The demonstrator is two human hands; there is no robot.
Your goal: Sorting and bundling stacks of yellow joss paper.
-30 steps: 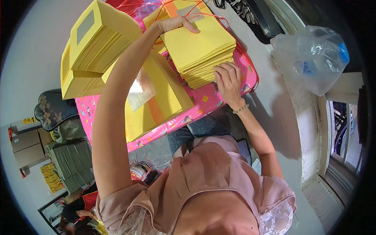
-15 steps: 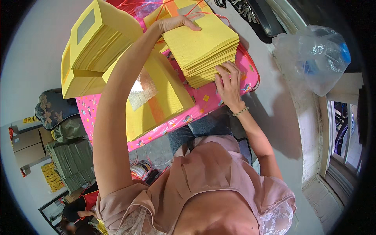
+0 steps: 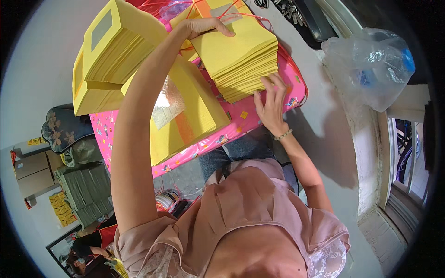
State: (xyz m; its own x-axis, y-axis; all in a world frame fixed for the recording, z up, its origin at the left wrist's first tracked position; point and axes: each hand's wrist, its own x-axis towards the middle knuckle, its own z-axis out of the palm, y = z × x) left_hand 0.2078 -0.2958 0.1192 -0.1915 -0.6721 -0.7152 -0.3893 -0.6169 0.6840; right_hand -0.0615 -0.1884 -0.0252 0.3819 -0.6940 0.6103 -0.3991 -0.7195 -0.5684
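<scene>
A thick stack of yellow paper (image 3: 232, 53) rests at the far right of the pink table, its layered edges fanned toward me. My left hand (image 3: 206, 28) is closed at the stack's far left edge; the thumb lies on top and the other fingers are mostly hidden. Beside the near right edges, my right hand (image 3: 272, 104) is open, fingers bent and apart, with fingertips at the layers. Whether they press on the paper I cannot tell. Left of this stack lies a larger yellow paper block (image 3: 199, 109) with an orange stripe and a shiny metallic patch.
Tall yellow paper bundles (image 3: 125, 51) stand at the table's left. The pink patterned table cover (image 3: 252, 118) shows along the near edge. A clear plastic bag (image 3: 371, 69) hangs at the right by the wall. Another person (image 3: 88, 248) is at lower left.
The stack has shifted slightly left, and its layered edges look more evenly fanned. My right fingers have spread and moved a little on the near right edge. My left hand has moved slightly left.
</scene>
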